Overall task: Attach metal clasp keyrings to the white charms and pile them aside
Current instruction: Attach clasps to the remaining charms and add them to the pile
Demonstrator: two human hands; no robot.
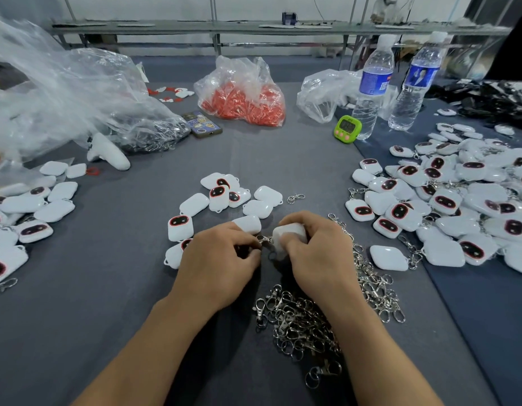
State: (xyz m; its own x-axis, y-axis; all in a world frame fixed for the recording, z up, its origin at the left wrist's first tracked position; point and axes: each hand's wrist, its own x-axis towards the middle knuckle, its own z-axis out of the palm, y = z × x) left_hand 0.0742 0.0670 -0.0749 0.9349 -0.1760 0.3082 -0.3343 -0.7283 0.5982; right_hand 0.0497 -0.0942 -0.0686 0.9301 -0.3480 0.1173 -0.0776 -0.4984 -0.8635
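The head view looked down on a table under a grey cloth (pixel 122 288), with a long metal bench (pixel 253 27) crossing the room behind it. At the far side lay a clear bag of red pieces (pixel 242 104), a crumpled clear bag (pixel 63 92) to the left and another crumpled bag (pixel 324 92) to the right. Two water bottles (pixel 374 83) stood upright beside a green timer (pixel 347 128). A phone (pixel 201 124) lay face up and a white controller (pixel 107 152) rested near the left bag.

White charms were spread in three groups: a large pile (pixel 459 200) on the right, many with clasps showing, a smaller cluster (pixel 25 218) at the left edge, and loose charms (pixel 224 194) in the middle, just beyond the hands. A heap of metal keyrings (pixel 306 320) lay between the forearms and trailed off to the right. One stray keyring (pixel 295 197) sat apart, beside the middle group.

Both hands met just above the cloth. The right hand (pixel 315 250) was curled around a white charm (pixel 289 234) and gripped it. The left hand (pixel 221 259) had its fingers bent in, pinching a metal clasp (pixel 264 239) that reached across to the charm's edge — whether the clasp was already hooked on could not be told.
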